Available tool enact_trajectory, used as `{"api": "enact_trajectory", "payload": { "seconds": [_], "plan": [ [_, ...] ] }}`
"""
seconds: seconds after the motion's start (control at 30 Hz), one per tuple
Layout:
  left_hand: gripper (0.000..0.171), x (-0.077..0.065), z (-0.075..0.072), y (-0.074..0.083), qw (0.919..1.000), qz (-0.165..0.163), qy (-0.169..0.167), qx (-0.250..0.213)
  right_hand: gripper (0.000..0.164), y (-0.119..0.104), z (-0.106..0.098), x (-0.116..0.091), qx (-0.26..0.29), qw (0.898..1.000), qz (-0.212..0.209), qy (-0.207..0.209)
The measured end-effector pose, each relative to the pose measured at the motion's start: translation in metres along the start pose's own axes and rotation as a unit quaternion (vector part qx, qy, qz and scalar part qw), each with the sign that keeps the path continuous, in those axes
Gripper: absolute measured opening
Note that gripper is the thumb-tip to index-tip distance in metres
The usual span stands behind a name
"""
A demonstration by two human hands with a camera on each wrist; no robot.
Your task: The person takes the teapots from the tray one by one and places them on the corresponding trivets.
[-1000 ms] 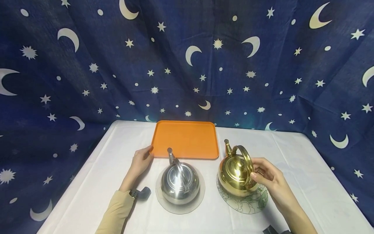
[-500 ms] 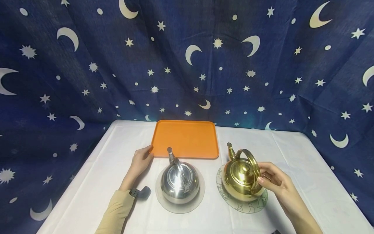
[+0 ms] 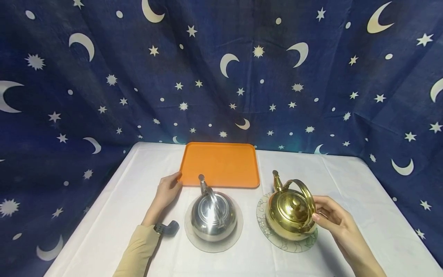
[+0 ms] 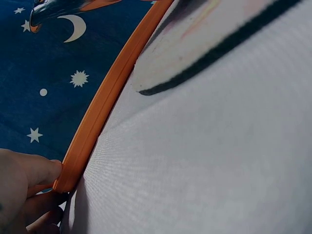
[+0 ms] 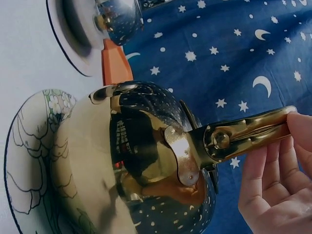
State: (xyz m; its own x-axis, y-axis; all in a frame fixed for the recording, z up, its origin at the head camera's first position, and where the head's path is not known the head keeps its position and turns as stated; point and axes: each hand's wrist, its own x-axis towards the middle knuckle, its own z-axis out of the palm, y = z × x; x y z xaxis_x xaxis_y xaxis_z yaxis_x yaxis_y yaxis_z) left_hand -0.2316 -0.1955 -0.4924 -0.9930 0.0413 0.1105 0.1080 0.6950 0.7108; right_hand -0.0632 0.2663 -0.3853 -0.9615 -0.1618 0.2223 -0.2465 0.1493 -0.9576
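My left hand (image 3: 167, 191) pinches the front left corner of an orange tray (image 3: 219, 163); in the left wrist view the thumb lies on the rim (image 4: 105, 102) and the other fingers are below. With my right hand (image 3: 337, 219) I grip the arched handle (image 5: 253, 134) of a shiny gold kettle (image 3: 288, 215). It is over a round, flower-patterned mat (image 3: 290, 247), its spout turned toward the back. Whether its base touches the mat is hard to tell. A silver kettle (image 3: 212, 221) stands on a pale round mat (image 3: 211, 248) between my hands.
A white cloth (image 3: 367, 192) covers the table. Behind it hangs a dark blue curtain (image 3: 207, 69) with moons and stars. The tray lies flat at the back, just beyond the silver kettle's spout. A dark device (image 3: 169, 228) sticks out from my left wrist.
My right hand has brought the gold kettle rightward and toward me, more fully over its mat. The left hand, tray and silver kettle have stayed in place.
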Motion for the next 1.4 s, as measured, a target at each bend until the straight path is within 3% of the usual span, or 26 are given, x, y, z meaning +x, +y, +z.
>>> {"api": "enact_trajectory", "payload": {
  "seconds": [0.83,1.4],
  "plan": [
    [0.045,0.001,0.001,0.0,1.0,0.008,-0.003,-0.002,0.035,0.012,-0.014,-0.005,0.032,0.999,0.018,0.018],
    [0.046,0.0,0.005,0.001,0.9998,0.017,-0.004,-0.006,0.033,0.014,-0.022,-0.008,-0.002,1.0,0.016,-0.004]
  ]
}}
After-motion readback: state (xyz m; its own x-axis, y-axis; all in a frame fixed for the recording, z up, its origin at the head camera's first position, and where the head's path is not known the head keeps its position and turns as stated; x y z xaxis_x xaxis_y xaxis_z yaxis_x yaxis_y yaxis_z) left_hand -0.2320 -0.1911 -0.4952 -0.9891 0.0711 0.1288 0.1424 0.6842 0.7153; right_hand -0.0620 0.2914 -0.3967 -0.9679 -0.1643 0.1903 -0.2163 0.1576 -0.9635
